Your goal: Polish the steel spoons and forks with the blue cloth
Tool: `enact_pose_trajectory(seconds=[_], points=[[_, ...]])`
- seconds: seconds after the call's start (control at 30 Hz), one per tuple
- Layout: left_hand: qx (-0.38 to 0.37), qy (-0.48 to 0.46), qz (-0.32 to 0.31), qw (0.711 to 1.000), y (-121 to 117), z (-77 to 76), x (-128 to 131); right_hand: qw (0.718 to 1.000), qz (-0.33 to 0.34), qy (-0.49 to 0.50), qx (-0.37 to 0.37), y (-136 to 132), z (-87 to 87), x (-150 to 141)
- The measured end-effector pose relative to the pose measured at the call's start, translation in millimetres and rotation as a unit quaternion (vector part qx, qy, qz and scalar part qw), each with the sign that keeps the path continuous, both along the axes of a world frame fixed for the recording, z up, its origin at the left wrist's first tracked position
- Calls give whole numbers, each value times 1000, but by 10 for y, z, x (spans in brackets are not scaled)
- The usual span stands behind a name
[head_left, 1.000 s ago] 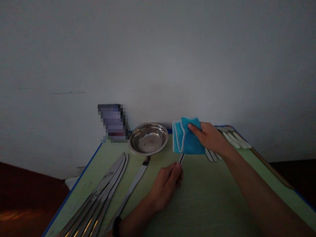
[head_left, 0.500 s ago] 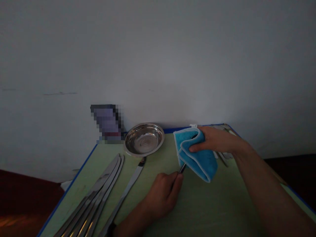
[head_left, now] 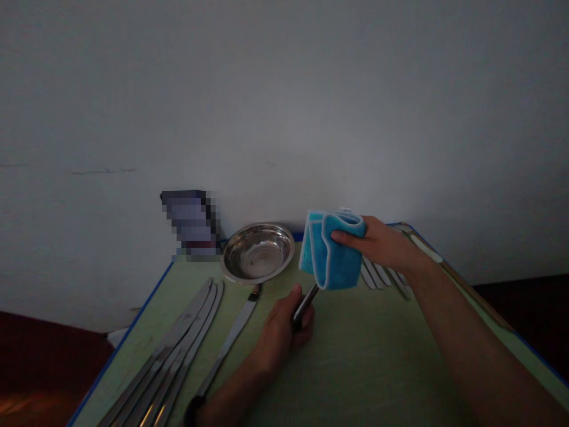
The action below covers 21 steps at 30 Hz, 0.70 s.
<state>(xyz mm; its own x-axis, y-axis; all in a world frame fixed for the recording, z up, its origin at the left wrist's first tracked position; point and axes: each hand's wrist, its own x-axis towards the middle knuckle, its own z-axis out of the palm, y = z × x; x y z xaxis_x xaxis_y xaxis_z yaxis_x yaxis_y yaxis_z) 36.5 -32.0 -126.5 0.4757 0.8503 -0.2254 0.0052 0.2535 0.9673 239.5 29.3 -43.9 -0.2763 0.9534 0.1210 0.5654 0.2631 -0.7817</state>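
Note:
My left hand (head_left: pixel 287 323) is closed around the shiny metal handle of what looks like a table knife (head_left: pixel 306 304), its thumb stretched along it. The far end of this knife is hidden in a folded blue cloth (head_left: pixel 340 255) with pale edging. Thumb in front and fingers behind, my right hand (head_left: pixel 376 243) grips the cloth above the table. A single table knife (head_left: pixel 231 335) lies just left of my left forearm, its tip by a steel bowl (head_left: pixel 258 254). Beneath and beyond my right hand lie several pieces of flat metal cutlery (head_left: pixel 381 276), partly covered.
Several table knives (head_left: pixel 178 341) lie fanned together on the left of the green table (head_left: pixel 373 362). A blurred-out phone-like device (head_left: pixel 191 222) leans on the grey wall (head_left: pixel 284 107) behind the bowl. Along the right edge runs a brown strip with a pale piece (head_left: pixel 427 248) on it.
My right hand has lifted the cloth up and slightly left. My left hand has moved left and turned, showing more of the handle. More of the cutlery at right is uncovered.

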Motion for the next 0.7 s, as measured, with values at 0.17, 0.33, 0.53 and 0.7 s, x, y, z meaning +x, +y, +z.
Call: enact_pose_trajectory(seconds=[0.17, 0.33, 0.53, 0.7], points=[[-34, -74, 13, 997, 24, -5, 16, 985, 20, 155, -70, 6, -87, 31], [-16, -82, 32, 996, 5, 5, 40, 942, 45, 282, -175, -22, -102, -57], [51, -27, 88, 994, 15, -27, 28, 921, 6, 312, -233, -29, -50, -98], [120, 67, 118, 983, -22, -14, 22, 922, -23, 312, -230, 11, -92, -96]])
